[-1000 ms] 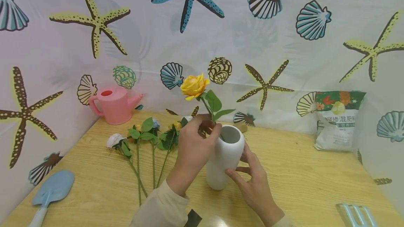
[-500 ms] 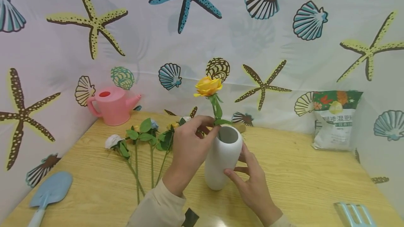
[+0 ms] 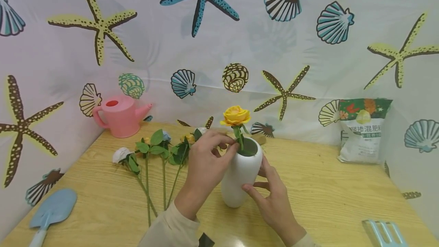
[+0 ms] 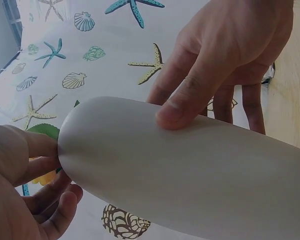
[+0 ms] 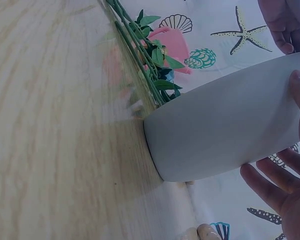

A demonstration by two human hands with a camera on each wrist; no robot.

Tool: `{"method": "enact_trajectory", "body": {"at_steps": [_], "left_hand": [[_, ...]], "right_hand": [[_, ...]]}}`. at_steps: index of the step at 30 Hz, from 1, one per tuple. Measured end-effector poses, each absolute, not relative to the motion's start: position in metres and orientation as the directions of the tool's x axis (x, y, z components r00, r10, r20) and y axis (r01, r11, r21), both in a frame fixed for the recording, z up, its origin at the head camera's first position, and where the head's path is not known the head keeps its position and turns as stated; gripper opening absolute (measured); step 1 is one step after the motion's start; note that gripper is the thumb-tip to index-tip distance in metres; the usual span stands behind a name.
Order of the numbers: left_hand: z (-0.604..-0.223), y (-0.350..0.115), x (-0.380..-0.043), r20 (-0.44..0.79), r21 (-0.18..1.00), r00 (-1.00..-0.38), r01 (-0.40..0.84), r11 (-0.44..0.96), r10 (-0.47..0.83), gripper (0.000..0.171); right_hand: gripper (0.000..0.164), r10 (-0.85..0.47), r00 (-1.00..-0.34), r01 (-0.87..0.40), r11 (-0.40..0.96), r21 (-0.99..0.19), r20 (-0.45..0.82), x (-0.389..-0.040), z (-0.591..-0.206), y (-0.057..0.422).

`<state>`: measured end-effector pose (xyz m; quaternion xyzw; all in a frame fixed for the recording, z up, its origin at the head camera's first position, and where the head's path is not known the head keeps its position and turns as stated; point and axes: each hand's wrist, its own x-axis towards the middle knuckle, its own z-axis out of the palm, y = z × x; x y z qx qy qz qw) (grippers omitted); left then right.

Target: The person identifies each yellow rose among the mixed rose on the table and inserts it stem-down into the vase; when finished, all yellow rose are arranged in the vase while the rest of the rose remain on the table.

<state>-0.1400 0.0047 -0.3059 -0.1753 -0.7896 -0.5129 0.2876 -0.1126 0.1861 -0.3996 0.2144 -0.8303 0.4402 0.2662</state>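
Observation:
A white vase (image 3: 240, 180) stands on the wooden table, tilted slightly in the head view. My right hand (image 3: 274, 201) grips its right side, thumb in front and fingers behind. At the rim, my left hand (image 3: 209, 163) pinches the stem of a yellow rose (image 3: 236, 116). The bloom sits just above the vase mouth, and its lower stem is hidden inside. In the left wrist view the vase (image 4: 180, 165) hides most of the rose. The right wrist view has the vase's base (image 5: 162, 150) on the tabletop.
Several artificial roses, among them a white rose (image 3: 121, 155), lie left of the vase. Behind them is a pink watering can (image 3: 121, 117). A blue shovel (image 3: 55, 209) lies front left, a light-blue fork (image 3: 385, 233) front right. A fertilizer bag (image 3: 364, 132) stands back right.
The yellow rose has moved right and then down, its stem sinking into the vase. My left hand has followed it a little lower. The right hand keeps its hold on the vase.

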Motion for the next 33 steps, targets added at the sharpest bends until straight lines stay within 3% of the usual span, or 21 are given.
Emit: {"method": "enact_trajectory", "body": {"at_steps": [12,19,25,33], "left_hand": [[-0.316,-0.018,-0.147,0.564,0.776,-0.826,0.518,0.360,-0.026,0.013],[-0.337,-0.059,-0.159,0.321,0.867,-0.946,0.277,0.415,-0.038,0.018],[-0.358,-0.080,-0.161,0.161,0.809,-0.987,0.146,0.570,0.024,0.020],[-0.394,-0.075,-0.168,-0.005,0.693,-0.978,0.147,0.706,0.209,0.041]], "right_hand": [[0.095,-0.132,-0.747,-0.616,0.507,-0.604,0.652,-0.113,-0.401,0.183],[0.096,-0.122,-0.743,-0.614,0.518,-0.596,0.658,-0.113,-0.400,0.183],[0.096,-0.113,-0.738,-0.615,0.521,-0.592,0.666,-0.113,-0.400,0.184],[0.096,-0.099,-0.763,-0.584,0.530,-0.615,0.639,-0.112,-0.400,0.184]]}}
